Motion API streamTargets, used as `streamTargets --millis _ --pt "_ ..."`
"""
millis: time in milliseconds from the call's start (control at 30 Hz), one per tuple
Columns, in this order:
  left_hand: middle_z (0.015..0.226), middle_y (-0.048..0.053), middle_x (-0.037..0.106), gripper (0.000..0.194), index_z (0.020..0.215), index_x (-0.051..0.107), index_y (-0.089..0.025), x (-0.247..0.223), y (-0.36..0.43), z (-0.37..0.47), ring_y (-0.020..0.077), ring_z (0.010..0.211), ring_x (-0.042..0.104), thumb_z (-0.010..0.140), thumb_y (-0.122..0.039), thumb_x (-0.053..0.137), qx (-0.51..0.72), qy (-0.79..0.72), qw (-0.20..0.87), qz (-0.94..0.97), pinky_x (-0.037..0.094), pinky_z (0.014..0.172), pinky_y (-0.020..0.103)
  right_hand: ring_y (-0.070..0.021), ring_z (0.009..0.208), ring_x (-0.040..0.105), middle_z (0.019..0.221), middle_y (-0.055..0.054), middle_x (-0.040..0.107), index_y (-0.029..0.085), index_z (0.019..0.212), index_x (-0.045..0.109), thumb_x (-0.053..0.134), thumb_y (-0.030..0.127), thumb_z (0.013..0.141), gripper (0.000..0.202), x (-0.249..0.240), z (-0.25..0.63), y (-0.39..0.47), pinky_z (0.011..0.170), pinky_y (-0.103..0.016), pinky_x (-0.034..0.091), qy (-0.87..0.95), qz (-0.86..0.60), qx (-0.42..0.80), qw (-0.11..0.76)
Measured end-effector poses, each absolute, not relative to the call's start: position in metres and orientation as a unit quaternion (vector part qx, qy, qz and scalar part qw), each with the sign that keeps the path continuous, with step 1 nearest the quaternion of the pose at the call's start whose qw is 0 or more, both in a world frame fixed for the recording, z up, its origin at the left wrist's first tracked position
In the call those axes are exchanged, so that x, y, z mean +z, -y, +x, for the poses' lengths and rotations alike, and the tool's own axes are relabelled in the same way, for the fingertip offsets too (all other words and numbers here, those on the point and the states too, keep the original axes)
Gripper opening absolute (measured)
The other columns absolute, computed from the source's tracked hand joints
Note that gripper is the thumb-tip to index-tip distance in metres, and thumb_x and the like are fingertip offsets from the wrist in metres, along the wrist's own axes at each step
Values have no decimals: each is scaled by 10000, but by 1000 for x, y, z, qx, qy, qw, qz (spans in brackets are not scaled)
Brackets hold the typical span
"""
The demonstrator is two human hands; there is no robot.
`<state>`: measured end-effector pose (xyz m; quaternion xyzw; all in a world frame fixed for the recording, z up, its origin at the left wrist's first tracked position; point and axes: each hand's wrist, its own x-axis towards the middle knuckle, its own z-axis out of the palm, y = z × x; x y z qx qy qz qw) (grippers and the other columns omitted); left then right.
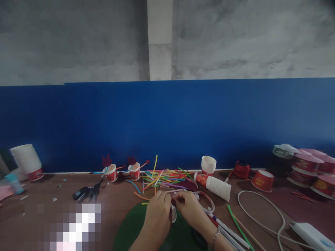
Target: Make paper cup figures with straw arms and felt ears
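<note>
Partly hidden white piece, edge curved, in left hand.

The brown tabletop bore a loose pile of coloured sticks along its far side — two small red-and-white cups stood just left of it, and a stack of paper cups lay on its side to the right. Black tools lay farther left, a looped white cable farther right — and a round green mat lay nearest.

Likely craft workshop: bare concrete wall, stacked paper cups, coloured strips.
</note>
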<state>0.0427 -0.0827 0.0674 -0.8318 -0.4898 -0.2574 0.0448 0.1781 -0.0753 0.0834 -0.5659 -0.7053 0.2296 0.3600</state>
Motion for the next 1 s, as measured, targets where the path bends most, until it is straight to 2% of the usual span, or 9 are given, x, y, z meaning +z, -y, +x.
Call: streamTargets --millis 267,433,533,733,867,1000 --pt "822 46 629 160 796 588 -164 68 85 44 202 778 544 812 -51 476 -259 488 35 -833 380 682 304 -139 596 503 570 -7 590 145 550 587 464 111 634 153 82 176 74 565 -216 345 689 -577 239 369" --pt "800 45 618 111 778 576 -166 72 82 41 207 780 541 814 -103 493 -289 494 11 -820 372 667 306 -137 605 506 585 -5 594 141 561 598 470 147 667 166 80 184 70 579 -216 358 703 -537 265 383" --pt "808 41 618 135 788 578 -170 72 82 41 204 782 537 803 -75 484 -290 493 11 -820 369 673 304 -135 600 507 578 -2 597 141 564 604 467 160 685 183 82 185 71 577 -215 359 709 -528 277 378" --pt "808 54 621 160 799 586 -160 67 84 44 205 770 534 807 -51 470 -279 480 37 -831 371 676 302 -129 586 484 565 4 574 146 552 571 447 117 631 150 84 178 74 561 -215 341 700 -567 230 368" --pt "821 55 625 103 806 588 -162 70 84 44 205 780 539 804 -104 503 -287 482 7 -828 373 682 296 -129 579 488 548 13 562 155 546 552 445 118 609 130 83 178 73 549 -208 347 686 -567 252 381" --pt "781 32 617 121 775 590 -181 79 82 39 187 789 551 820 -126 492 -310 506 -55 -803 371 675 272 -133 568 524 557 4 597 152 564 577 467 157 649 139 81 182 68 548 -209 372 679 -536 301 401"
